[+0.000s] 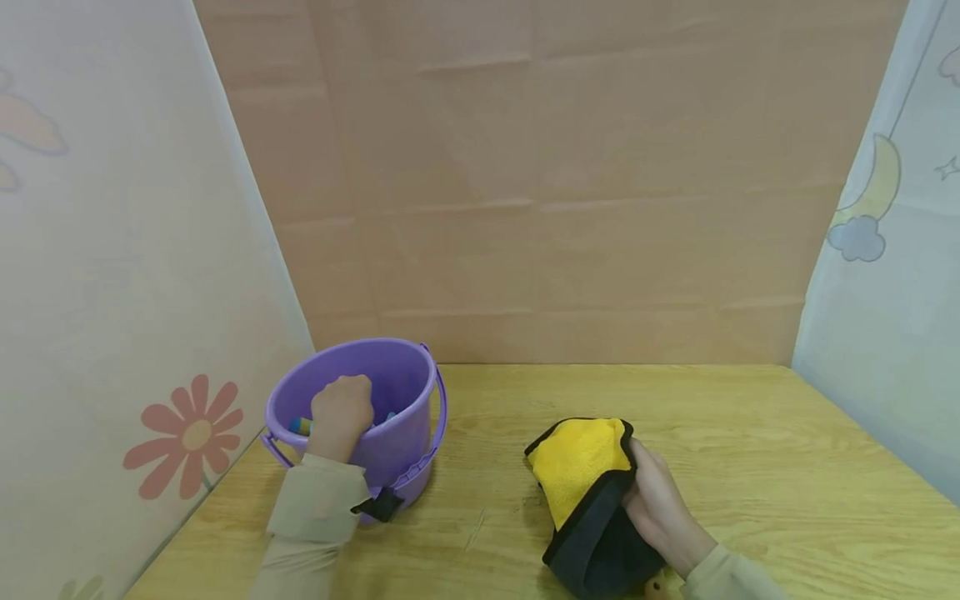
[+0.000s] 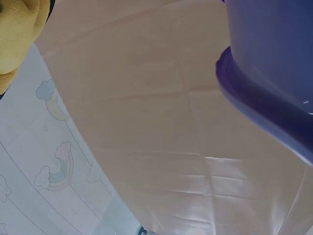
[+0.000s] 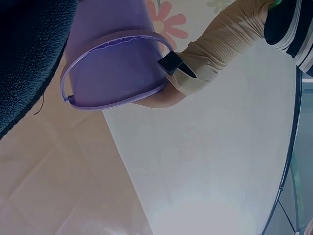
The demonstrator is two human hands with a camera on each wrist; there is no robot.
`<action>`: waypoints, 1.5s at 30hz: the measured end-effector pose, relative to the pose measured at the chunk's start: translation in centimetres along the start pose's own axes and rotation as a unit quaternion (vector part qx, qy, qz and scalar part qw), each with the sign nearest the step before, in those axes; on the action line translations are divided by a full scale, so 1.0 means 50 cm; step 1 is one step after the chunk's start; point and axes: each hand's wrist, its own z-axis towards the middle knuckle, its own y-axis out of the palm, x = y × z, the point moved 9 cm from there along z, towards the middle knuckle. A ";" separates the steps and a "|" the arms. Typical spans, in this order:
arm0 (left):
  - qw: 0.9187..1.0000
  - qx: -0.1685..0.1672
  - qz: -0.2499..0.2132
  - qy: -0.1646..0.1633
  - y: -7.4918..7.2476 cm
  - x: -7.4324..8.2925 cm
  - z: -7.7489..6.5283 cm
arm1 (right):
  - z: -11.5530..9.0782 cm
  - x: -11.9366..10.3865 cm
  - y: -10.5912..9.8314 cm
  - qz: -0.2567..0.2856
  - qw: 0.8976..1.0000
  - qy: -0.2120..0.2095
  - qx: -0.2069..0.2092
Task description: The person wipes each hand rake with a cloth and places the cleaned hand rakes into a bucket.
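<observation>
In the head view, a purple bucket [image 1: 393, 454] stands at the left of the table, its handle hanging down the side. My left hand [image 1: 342, 412] reaches down over the near rim into it; the fingers are hidden. A blue and yellow item [image 1: 302, 426] shows inside, beside that hand. On the right, my right hand [image 1: 656, 500] grips the edge of a cloth [image 1: 577, 467], yellow on one face and dark grey on the other, with black trim. The cloth is folded over and bulges. Its dark fuzzy side fills a corner of the right wrist view.
A small brown thing [image 1: 656, 587] peeks out under the cloth's lower edge. The wooden table [image 1: 480, 417] meets brown paper [image 1: 540, 208] at the back. Pale printed sheets [image 1: 150, 250] stand at both sides. A black strap [image 1: 381, 504] hangs from the left sleeve.
</observation>
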 end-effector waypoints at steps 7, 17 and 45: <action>0.999 -0.035 -0.023 0.002 0.008 0.004 0.002 | -0.001 -0.006 0.005 0.005 1.000 -0.006 -0.002; 0.999 -0.046 -0.024 -0.003 0.015 0.004 0.005 | -0.007 -0.005 0.001 0.013 1.000 -0.006 -0.002; 0.903 0.395 -0.097 0.139 -0.110 0.123 -0.084 | -0.071 -0.200 -0.048 0.433 0.849 -0.172 -0.251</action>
